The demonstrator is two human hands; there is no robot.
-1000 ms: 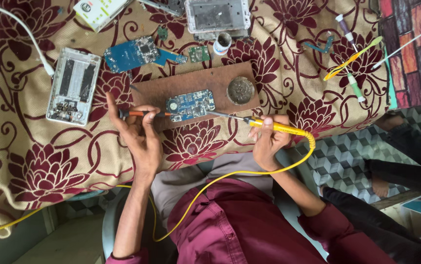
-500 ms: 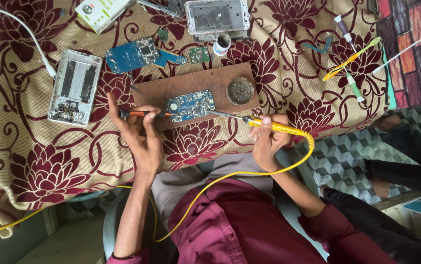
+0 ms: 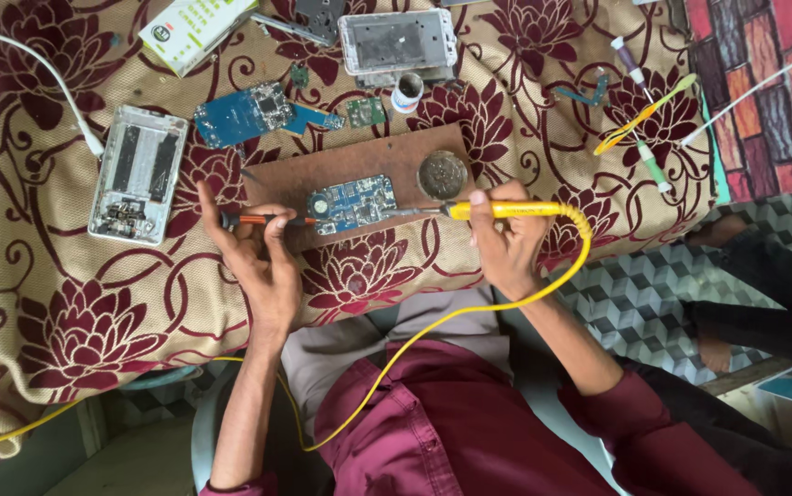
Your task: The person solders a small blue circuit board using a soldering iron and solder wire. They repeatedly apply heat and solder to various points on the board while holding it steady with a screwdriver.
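The small blue circuit board [image 3: 352, 204] lies flat between the left hand [image 3: 258, 262], pinching an orange-handled tool [image 3: 263, 220], and the right hand [image 3: 506, 241], gripping a yellow soldering iron [image 3: 506, 210]

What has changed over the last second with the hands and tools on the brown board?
Little. The right hand has levelled the yellow soldering iron, its tip still near the small blue circuit board. The left hand still holds the orange-handled tool against the board's other side. The brown board and surrounding parts stayed put.

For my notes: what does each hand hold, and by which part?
Left hand: orange-handled tool, by its handle. Right hand: yellow soldering iron, by its handle.
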